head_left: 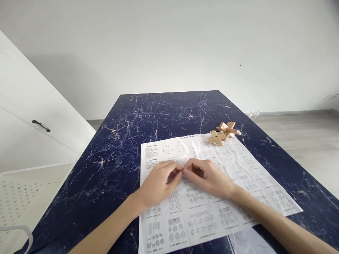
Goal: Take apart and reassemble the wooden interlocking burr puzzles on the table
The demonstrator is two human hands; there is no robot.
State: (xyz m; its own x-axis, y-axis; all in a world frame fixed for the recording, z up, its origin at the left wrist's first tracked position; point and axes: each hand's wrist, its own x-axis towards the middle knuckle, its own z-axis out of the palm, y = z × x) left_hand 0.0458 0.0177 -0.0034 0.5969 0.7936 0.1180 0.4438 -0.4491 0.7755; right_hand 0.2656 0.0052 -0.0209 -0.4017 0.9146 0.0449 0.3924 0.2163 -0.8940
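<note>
My left hand [160,183] and my right hand [208,178] rest on a large white instruction sheet [212,208] printed with many small puzzle diagrams. Their fingertips meet in the middle, fingers curled inward. Whether anything small sits between the fingertips cannot be made out. A wooden interlocking puzzle [224,133] of pale crossed bars lies at the sheet's far right corner, well beyond both hands and untouched.
The sheet lies on a dark blue marbled table [119,141]. A white cabinet [31,116] with a black handle stands to the left. A white perforated board [18,197] lies low at the left. A grey floor and a white wall lie behind.
</note>
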